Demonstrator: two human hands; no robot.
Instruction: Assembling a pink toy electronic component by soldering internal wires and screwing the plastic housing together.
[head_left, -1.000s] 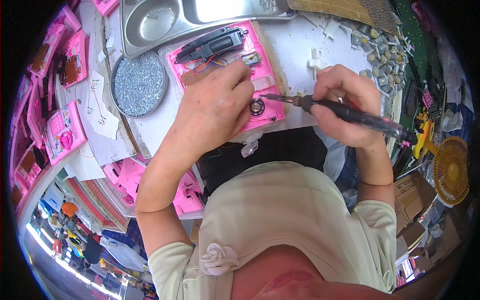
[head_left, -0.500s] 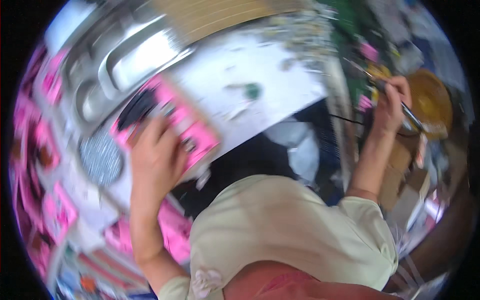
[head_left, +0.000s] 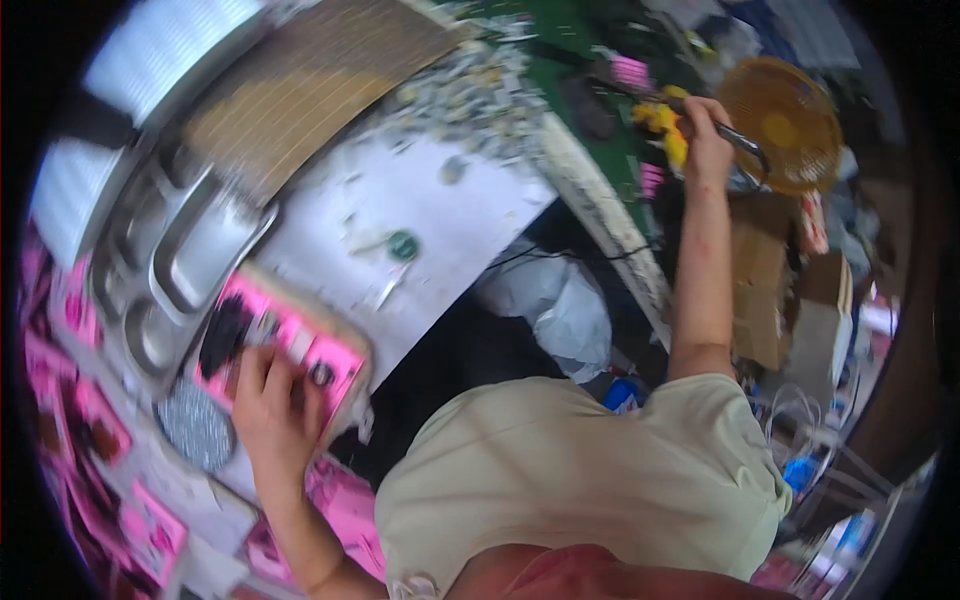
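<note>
My left hand (head_left: 272,418) rests with bent fingers on the near left part of a bright pink panel (head_left: 335,352), gripping it. The panel lies on a pale block and carries a black curved part (head_left: 226,335) and small silvery parts. What lies under my fingertips is hidden. On the far right, my right hand (head_left: 706,150) is closed round a slim dark tool (head_left: 740,142) with a long thin shaft pointing left. Its tip is too blurred to make out. Beneath that hand is a yellow object (head_left: 660,125).
A steel compartment tray (head_left: 185,262) and a brown ridged board (head_left: 320,85) lie at the far left. Many small pale pieces (head_left: 460,100) are heaped beside a green disc (head_left: 402,246). An amber bowl (head_left: 785,120) stands far right. Pink panels (head_left: 150,530) lie at left, a round silvery disc (head_left: 196,425) nearer.
My view has turned, so the table appears shifted left. My right hand, still round the slim tool, has reached farther out over the green surface. My left hand stays at the pink panel.
</note>
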